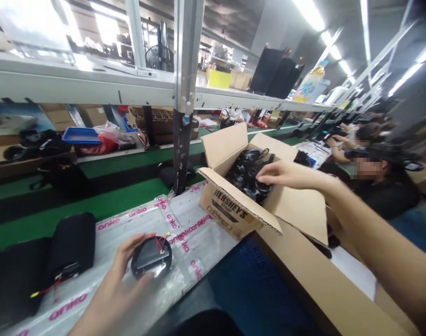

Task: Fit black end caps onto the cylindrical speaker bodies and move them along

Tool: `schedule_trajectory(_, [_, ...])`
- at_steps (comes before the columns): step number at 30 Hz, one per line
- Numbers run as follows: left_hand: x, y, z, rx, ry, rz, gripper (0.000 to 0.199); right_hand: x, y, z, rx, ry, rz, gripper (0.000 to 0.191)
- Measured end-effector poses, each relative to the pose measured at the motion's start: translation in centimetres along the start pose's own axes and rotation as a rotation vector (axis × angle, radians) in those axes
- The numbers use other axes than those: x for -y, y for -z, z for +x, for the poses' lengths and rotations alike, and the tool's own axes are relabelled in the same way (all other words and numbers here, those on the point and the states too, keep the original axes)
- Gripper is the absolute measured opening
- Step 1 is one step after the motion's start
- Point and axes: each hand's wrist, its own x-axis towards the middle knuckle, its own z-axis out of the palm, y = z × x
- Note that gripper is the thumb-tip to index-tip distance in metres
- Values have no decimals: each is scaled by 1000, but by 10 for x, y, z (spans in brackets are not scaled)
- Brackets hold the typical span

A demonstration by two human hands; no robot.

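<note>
My left hand (117,284) is curled around a round black plastic part (152,256), with its fingers at the upper left and its thumb at the lower edge. Thin red wires with a small yellow tip stick up from that part. My right hand (274,173) reaches into an open cardboard box (230,212) with "Hershey's Syrup" printed on its side. Its fingers are closed at the rim of a similar round black part (262,187). Many more black parts (243,172) fill the box in a jumble.
Plastic sheeting (129,228) with pink print covers the bench. Black cylindrical items (73,240) with red and yellow wires lie at the left. Behind run a green conveyor belt (104,198), a metal post (185,93) and a shelf. Other people (363,163) sit along the line at right.
</note>
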Motion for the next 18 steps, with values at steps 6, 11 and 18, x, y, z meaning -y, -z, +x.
schedule_trajectory(6, [1, -27, -4, -176, -48, 146, 89, -25, -4, 56, 348, -230, -199, 36])
schedule_trajectory(11, [0, -21, -6, -289, -8, 125, 81, -37, -10, 72, 467, -260, -301, 34])
schedule_trajectory(18, [7, 9, 0, -318, 66, 130, 88, -26, -13, 54, 218, -125, -281, 33])
